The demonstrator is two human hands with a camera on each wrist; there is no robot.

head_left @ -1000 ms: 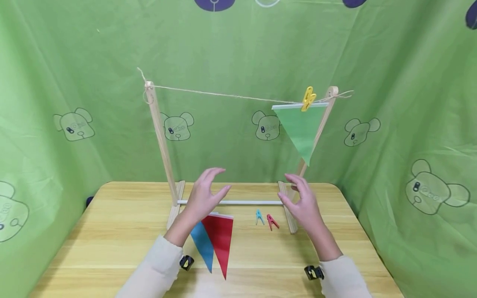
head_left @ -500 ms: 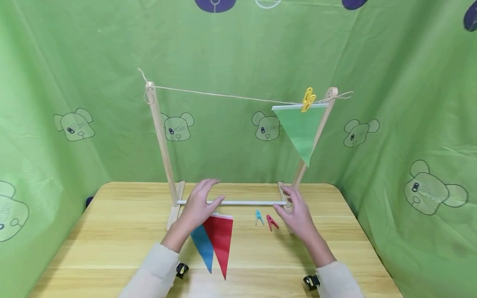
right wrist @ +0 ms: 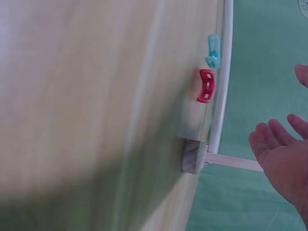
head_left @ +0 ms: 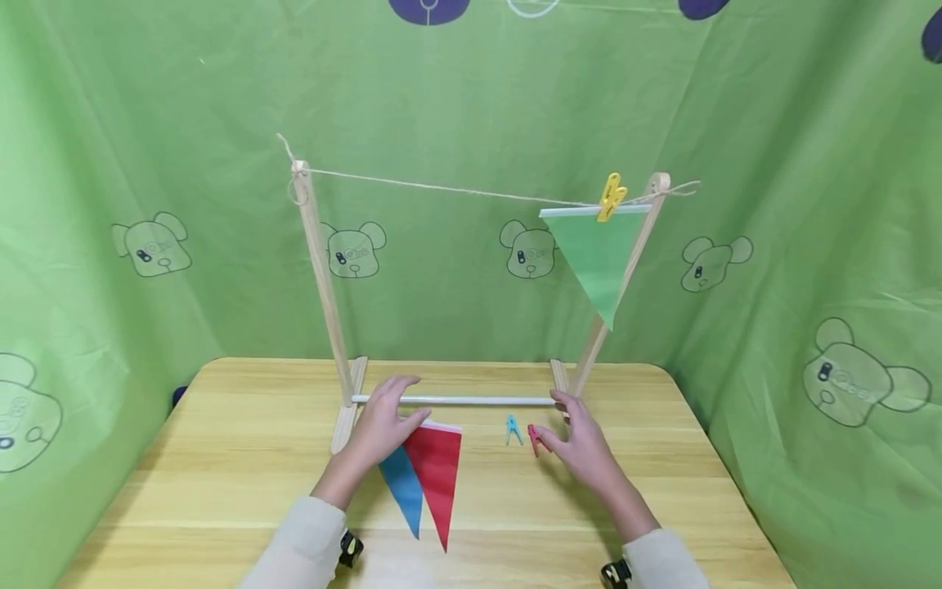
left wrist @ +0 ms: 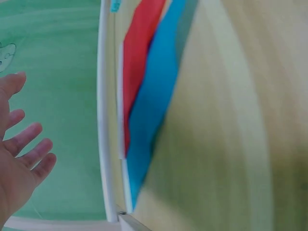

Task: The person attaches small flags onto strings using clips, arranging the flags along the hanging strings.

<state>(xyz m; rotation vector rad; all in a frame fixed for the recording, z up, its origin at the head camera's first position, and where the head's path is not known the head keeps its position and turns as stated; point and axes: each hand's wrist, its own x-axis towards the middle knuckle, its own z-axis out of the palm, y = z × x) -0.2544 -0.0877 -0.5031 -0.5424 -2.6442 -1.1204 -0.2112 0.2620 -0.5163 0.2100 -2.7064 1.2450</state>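
My left hand (head_left: 381, 421), fingers apart and relaxed, hovers over the top of the red triangular flag (head_left: 436, 466). Under that flag's left side lies a blue triangular flag (head_left: 403, 489), partly covered by it and by the hand. My right hand (head_left: 585, 438) is close to the red clothespin (head_left: 536, 440), its thumb overlapping the clothespin in the head view. In the right wrist view this hand (right wrist: 284, 159) shows a bare palm with spread fingers, apart from the red clothespin (right wrist: 206, 86). Just left of the red one sits a light blue clothespin (head_left: 513, 429).
A wooden stand's left post (head_left: 321, 282) and right post (head_left: 625, 282) carry a string (head_left: 441, 188). A yellow clothespin (head_left: 612, 197) holds a green flag (head_left: 599, 254) on it at the right. A white rod (head_left: 471, 401) spans the posts low over the table (head_left: 221, 491).
Both hands have come down toward the table, the left nearer the red flag and the right nearer the red clothespin. Flags and clothespins stay where they were.
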